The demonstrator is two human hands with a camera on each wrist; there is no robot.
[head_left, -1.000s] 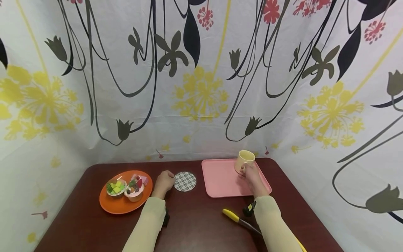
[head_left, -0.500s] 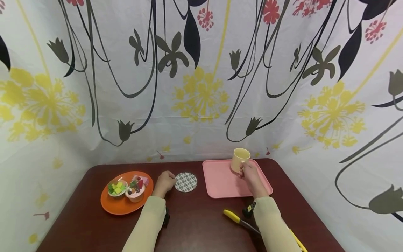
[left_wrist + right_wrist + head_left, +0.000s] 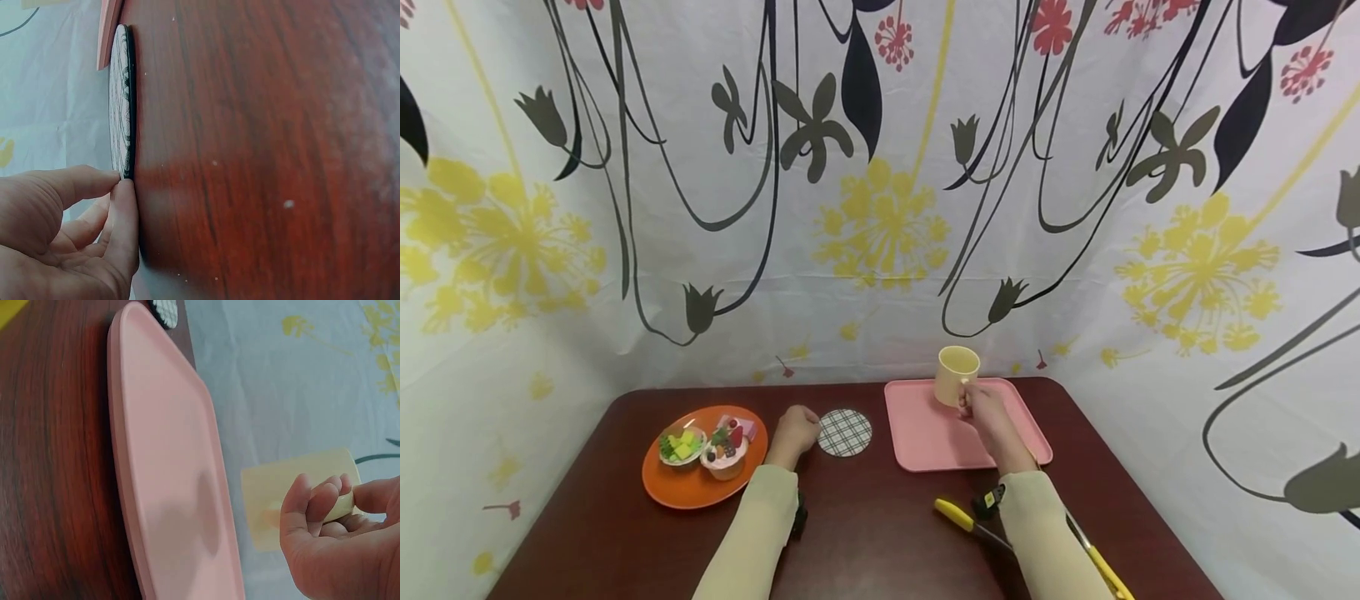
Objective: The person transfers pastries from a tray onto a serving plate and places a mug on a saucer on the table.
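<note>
A pale yellow mug point(image 3: 951, 379) is held by its handle in my right hand point(image 3: 988, 414). In the right wrist view the mug point(image 3: 262, 487) hangs above the pink tray point(image 3: 169, 425), with a gap between them and a shadow on the tray; the fingers of my right hand point(image 3: 337, 531) curl round the handle. My left hand point(image 3: 794, 431) pinches the left edge of a round checked coaster point(image 3: 846, 433). In the left wrist view the thumb and finger of my left hand point(image 3: 81, 231) meet at the rim of the coaster point(image 3: 120, 106), which lies on or very near the table.
An orange plate point(image 3: 673, 495) at the left bears a cupcake point(image 3: 724, 454), a small bowl of green and yellow pieces point(image 3: 682, 446) and a pink piece point(image 3: 748, 427). A yellow-handled tool point(image 3: 953, 514) lies partly under my right forearm. A patterned cloth point(image 3: 880, 317) stands behind the dark table point(image 3: 865, 542).
My right hand has lifted the mug off the tray and carried it left across the tray's back part. The left hand stays at the coaster. The view has shifted slightly.
</note>
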